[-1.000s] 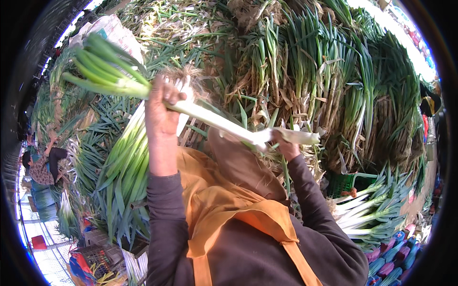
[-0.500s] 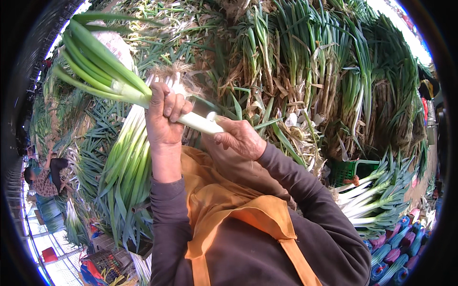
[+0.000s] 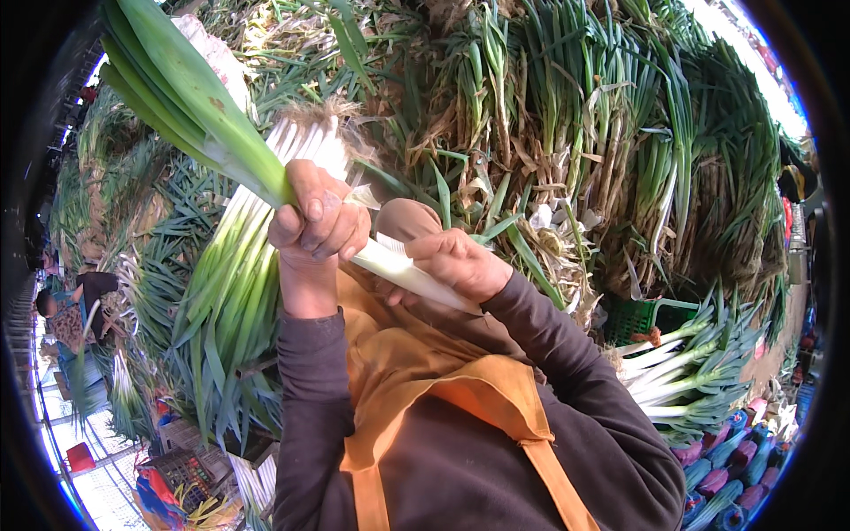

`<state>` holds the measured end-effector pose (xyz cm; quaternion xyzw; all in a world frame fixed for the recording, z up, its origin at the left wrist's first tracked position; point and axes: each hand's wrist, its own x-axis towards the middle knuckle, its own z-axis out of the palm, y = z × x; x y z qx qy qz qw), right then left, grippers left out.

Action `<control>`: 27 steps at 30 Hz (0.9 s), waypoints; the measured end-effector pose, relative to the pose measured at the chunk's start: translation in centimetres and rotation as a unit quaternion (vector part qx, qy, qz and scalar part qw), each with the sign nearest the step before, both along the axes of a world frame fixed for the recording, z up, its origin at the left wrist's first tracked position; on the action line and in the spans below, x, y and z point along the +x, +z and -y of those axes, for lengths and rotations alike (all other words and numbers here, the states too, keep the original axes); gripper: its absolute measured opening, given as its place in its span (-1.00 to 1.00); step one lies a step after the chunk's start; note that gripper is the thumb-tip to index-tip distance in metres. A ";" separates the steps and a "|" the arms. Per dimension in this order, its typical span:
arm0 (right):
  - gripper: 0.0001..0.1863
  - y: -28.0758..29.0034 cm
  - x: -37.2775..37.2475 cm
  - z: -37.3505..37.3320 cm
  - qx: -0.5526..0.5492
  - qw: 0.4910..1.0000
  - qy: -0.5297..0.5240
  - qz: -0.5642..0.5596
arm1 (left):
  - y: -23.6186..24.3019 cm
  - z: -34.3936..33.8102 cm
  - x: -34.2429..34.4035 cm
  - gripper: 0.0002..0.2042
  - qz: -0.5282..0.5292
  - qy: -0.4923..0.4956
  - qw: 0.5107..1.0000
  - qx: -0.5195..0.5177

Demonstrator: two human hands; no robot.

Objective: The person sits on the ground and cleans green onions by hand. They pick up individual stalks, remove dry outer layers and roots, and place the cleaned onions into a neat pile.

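Held slantwise before me is a large green onion (image 3: 376, 257), its leaves toward the upper left and its white stalk toward the lower right. My left hand (image 3: 320, 212) is closed around it where green turns to white, and a pale flap of skin sticks out there. Closed on the white stalk farther down is my right hand (image 3: 460, 263). A loose strip of the onion's outer skin stands up beside its fingertips. Behind my left hand lies a pile of trimmed green onions (image 3: 243, 230), roots at the top and leaves hanging down.
Untrimmed green onions (image 3: 620, 124) stand in a thick row at the far right. Peeled skins (image 3: 553, 234) lie before them. To the right are a green basket (image 3: 629, 320), more white-stalked onions (image 3: 673, 372) and bundled goods (image 3: 730, 465). Another person (image 3: 75, 319) is at the far left.
The onion has come nearer and tilted more steeply, its stalk end now lower right. My right hand has moved slightly right and down along the stalk, and a skin strip now stands loose.
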<state>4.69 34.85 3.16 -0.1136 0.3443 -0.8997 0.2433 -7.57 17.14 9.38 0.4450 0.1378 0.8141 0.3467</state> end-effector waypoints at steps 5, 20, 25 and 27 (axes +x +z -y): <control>-0.66 1.5 0.4 0.3 0.121 0.989 -0.032 -0.077 | 0.6 -0.4 -0.1 -0.74 -0.071 0.007 0.997 -0.002; -0.86 -16.0 2.4 -11.1 0.047 0.951 -0.273 0.138 | 0.4 2.9 0.0 -0.71 0.050 0.233 0.969 -0.070; -0.67 -33.8 18.9 -25.1 0.815 0.409 -0.186 0.367 | 3.0 7.9 -2.3 -0.73 0.138 0.321 0.936 -0.044; -0.65 -37.0 20.9 -28.0 0.865 0.404 0.080 0.286 | 2.5 9.1 -3.1 -0.71 0.167 0.373 0.907 -0.102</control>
